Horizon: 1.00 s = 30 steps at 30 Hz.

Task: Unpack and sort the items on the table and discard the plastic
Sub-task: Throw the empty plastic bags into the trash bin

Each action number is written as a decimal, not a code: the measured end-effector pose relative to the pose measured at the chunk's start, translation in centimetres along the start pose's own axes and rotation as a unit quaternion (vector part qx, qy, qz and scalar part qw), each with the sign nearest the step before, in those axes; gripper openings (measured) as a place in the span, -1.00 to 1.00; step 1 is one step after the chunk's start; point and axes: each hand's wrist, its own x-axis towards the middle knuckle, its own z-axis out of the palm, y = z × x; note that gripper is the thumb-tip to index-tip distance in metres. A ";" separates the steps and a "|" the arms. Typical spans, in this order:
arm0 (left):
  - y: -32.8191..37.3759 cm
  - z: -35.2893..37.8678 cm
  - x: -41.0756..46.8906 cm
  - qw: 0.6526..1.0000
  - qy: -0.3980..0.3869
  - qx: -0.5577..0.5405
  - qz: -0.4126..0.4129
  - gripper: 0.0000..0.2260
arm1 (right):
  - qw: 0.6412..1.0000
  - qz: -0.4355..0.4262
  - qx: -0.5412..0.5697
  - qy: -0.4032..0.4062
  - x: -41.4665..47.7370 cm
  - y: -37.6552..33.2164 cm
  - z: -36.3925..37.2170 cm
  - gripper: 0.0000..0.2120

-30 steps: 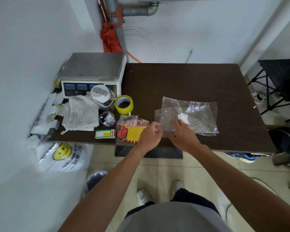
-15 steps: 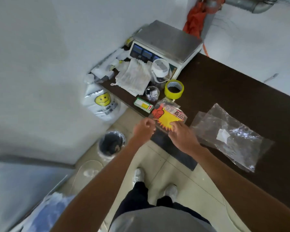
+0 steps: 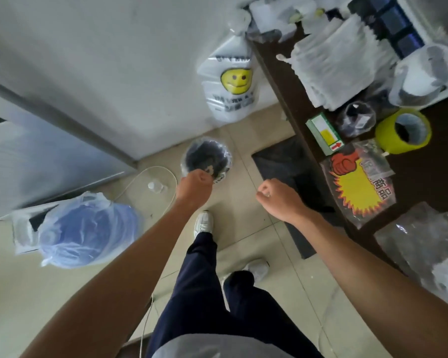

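My left hand (image 3: 195, 184) is a closed fist at the near rim of a small black-lined waste bin (image 3: 204, 155) on the floor; nothing shows in it. My right hand (image 3: 277, 195) is also a fist, held over the floor just left of the table edge (image 3: 294, 104). On the dark table lie an empty clear plastic bag (image 3: 424, 244), a bagged orange-and-yellow starburst sign (image 3: 360, 188), a yellow tape roll (image 3: 404, 130), a green-and-yellow label box (image 3: 323, 133) and a small bag of dark parts (image 3: 356, 118).
A white cloth (image 3: 334, 65), a white tub (image 3: 422, 73) and a scale (image 3: 398, 27) sit further along the table. A smiley-face bag (image 3: 230, 83) hangs off the table end. A blue-filled bag (image 3: 88, 228), a white cable (image 3: 150, 171) and a black mat (image 3: 290, 182) are on the floor.
My view has swung left and down from the table to the floor. Both hands left the clear bag on the table; the left fist moved out to the bin.
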 end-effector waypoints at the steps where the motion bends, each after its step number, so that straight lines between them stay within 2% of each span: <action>1: -0.9 -0.3 1.7 1.000 0.000 0.013 -0.011 -0.76 | 1.000 0.014 0.001 -0.012 1.8 -0.2 0.6 -0.59; 8: -7.9 1.5 16.2 0.996 -0.034 0.043 -0.065 -0.72 | 0.988 0.097 -0.001 -0.120 14.6 0.9 8.4 -0.67; 12: -13.9 4.1 22.3 0.991 -0.042 -0.005 -0.127 -0.73 | 0.980 0.116 -0.001 -0.164 21.5 2.1 13.7 -0.55; 18: -20.0 7.8 30.0 0.988 -0.074 0.006 -0.138 -0.63 | 0.977 0.134 0.035 -0.165 30.2 2.6 19.5 -0.57; 23: -22.0 11.0 34.8 0.991 -0.068 0.043 -0.111 -0.61 | 0.964 0.175 0.136 -0.145 35.4 3.6 22.8 -0.32; 28: -23.3 13.7 37.6 0.977 -0.022 -0.076 -0.198 -0.55 | 0.924 0.261 0.243 -0.136 37.9 5.3 25.1 -0.43; 30: -23.5 14.5 38.0 0.969 -0.019 -0.100 -0.223 -0.55 | 0.913 0.271 0.268 -0.142 38.3 5.7 25.9 -0.43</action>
